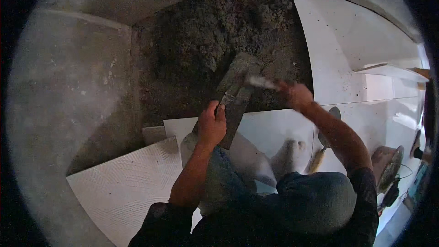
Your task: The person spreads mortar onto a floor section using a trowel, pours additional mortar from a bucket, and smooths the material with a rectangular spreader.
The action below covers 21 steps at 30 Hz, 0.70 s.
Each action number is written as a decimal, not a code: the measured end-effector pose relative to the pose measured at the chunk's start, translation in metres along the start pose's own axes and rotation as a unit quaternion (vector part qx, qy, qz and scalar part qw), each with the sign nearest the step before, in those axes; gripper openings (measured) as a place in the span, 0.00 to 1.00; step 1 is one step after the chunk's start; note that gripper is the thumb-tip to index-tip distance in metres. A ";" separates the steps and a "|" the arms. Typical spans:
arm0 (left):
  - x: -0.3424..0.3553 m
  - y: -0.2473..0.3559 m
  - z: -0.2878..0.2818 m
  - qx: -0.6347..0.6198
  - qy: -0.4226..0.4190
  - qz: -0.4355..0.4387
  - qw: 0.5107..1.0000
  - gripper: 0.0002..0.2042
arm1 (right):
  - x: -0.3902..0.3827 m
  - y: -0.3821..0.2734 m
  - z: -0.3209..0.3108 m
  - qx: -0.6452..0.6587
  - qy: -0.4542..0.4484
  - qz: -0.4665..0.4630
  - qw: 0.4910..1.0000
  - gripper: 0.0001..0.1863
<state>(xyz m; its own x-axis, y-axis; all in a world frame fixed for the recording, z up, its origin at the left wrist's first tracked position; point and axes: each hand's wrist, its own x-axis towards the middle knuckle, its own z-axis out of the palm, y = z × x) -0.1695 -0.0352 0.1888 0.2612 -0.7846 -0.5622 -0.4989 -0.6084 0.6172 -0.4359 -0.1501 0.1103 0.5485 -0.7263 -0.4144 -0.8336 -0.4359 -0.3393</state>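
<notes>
My left hand (pixel 211 123) grips the handle of a mortar-stained rectangular trowel (pixel 238 114), held at a slant over the edge of white tiles (pixel 263 121) and dark, lumpy mortar (pixel 196 27). My right hand (pixel 298 96) is closed on the handle of a pale, slightly blurred hand tool (pixel 260 81), whose far end is at the trowel's face; whether it touches is unclear. A pointed trowel (pixel 317 159) with a yellowish handle lies on the tiles, partly hidden behind my right forearm.
A loose tile (pixel 119 185) with combed ridges lies at lower left beside a concrete wall (pixel 73 77). Large white tiles (pixel 338 41) cover the right side, with a narrow board (pixel 388 71) on them. A bucket (pixel 388 169) and part of what looks like another person (pixel 424 154) are at the right edge.
</notes>
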 end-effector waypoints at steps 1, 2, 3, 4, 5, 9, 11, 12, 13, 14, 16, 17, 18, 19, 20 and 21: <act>-0.004 0.001 -0.003 0.007 0.004 0.002 1.000 0.20 | -0.008 -0.025 0.006 -0.013 -0.020 -0.027 0.999 0.20; -0.006 0.001 -0.004 0.056 0.075 0.063 0.994 0.19 | -0.019 -0.038 0.010 -0.031 -0.039 -0.054 0.997 0.21; -0.010 0.003 -0.007 0.107 0.145 0.125 0.976 0.18 | -0.024 -0.041 0.026 -0.014 0.130 -0.137 0.982 0.20; -0.014 0.001 -0.012 0.113 0.149 0.129 0.974 0.18 | -0.013 -0.028 0.028 0.008 0.039 -0.052 0.998 0.20; -0.019 -0.004 -0.019 0.118 0.111 0.099 0.982 0.18 | 0.000 -0.013 0.024 0.033 -0.054 0.032 0.997 0.19; -0.051 0.035 -0.024 0.145 0.098 0.069 0.982 0.19 | 0.015 0.029 0.040 0.023 0.058 -0.050 0.997 0.17; -0.055 0.018 -0.026 0.172 0.134 0.102 0.971 0.18 | -0.013 -0.050 -0.003 0.160 -0.006 -0.010 0.987 0.17; -0.053 0.013 -0.024 0.191 0.158 0.148 0.957 0.18 | -0.029 -0.074 -0.016 0.149 -0.018 -0.055 0.987 0.16; -0.055 0.010 -0.025 0.200 0.161 0.148 0.955 0.18 | -0.042 -0.090 -0.019 0.144 -0.031 -0.102 0.984 0.15; -0.053 0.010 -0.021 0.214 0.160 0.164 0.950 0.16 | -0.045 -0.077 0.008 0.194 0.079 -0.156 0.965 0.16; -0.063 0.012 -0.022 0.239 0.169 0.178 0.939 0.14 | -0.021 -0.033 0.038 0.177 0.069 -0.126 0.974 0.16; -0.067 0.009 -0.019 0.233 0.171 0.175 0.941 0.14 | -0.009 -0.016 0.041 0.152 0.047 -0.092 0.983 0.16; -0.072 0.003 -0.020 0.232 0.177 0.164 0.942 0.14 | -0.007 -0.016 0.024 0.213 -0.008 -0.048 0.976 0.16; -0.072 -0.003 -0.022 0.239 0.179 0.160 0.941 0.14 | -0.006 -0.022 0.033 0.220 -0.008 -0.052 0.974 0.16; -0.072 -0.010 -0.023 0.247 0.168 0.172 0.939 0.14 | -0.006 -0.030 0.049 0.161 0.006 -0.103 0.981 0.17; -0.075 -0.014 -0.023 0.254 0.158 0.180 0.937 0.14 | -0.015 -0.046 0.041 0.101 0.018 -0.158 0.982 0.17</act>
<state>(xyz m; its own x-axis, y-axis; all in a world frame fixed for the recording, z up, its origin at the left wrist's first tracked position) -0.1631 0.0288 0.2352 0.1919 -0.9732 -0.1265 -0.9098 -0.2248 0.3490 -0.4034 -0.0972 0.0976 0.7720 -0.5915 -0.2328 -0.5901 -0.5307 -0.6084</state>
